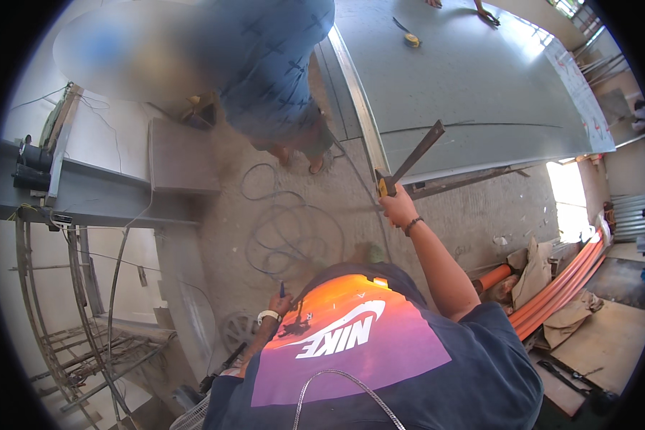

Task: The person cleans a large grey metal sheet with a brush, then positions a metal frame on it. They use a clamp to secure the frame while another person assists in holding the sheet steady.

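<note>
My right hand (pixel 400 208), reaching forward with the arm stretched out, grips a square (pixel 417 153) with a long dark blade and a yellow-and-black stock. It is held by the near left corner of a large grey sheet (pixel 480 93), beside the metal-edged strip (pixel 358 100) along its left side. Whether the square touches the sheet I cannot tell. Low at my left side, my left hand (pixel 280 304) is closed around a thin blue pen-like thing (pixel 282 289), most of it hidden by the fingers.
A person in a blue patterned shirt (pixel 272 79) stands ahead. Another person's hand (pixel 489 17) rests on the sheet's far side, near a yellow tape measure (pixel 411 39). Looped cable (pixel 276 193) lies on the floor. Orange pipes (pixel 562 279) are stacked at right; a grey beam (pixel 100 190) stands left.
</note>
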`<action>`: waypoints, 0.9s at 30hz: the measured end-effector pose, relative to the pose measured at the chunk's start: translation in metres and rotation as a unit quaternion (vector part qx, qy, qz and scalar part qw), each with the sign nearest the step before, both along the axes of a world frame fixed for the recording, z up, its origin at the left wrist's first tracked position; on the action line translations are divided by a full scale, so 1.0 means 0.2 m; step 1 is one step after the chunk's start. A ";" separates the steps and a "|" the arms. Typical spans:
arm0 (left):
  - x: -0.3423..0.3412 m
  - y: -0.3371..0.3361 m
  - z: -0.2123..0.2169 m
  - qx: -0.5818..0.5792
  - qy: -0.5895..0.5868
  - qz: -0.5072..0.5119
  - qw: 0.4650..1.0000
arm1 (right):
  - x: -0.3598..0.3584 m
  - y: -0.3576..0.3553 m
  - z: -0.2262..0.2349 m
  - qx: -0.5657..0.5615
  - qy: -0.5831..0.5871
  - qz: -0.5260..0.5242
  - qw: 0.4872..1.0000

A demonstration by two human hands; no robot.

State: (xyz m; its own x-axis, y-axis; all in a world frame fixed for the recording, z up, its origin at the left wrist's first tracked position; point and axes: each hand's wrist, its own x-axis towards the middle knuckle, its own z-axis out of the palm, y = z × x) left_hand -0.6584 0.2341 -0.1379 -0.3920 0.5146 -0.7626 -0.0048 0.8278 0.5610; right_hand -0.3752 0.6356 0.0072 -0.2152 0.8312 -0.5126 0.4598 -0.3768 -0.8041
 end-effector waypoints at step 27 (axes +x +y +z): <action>-0.11 -0.11 -0.26 -0.022 0.011 -0.037 0.999 | 0.23 -0.32 0.06 -0.026 0.054 -0.032 0.998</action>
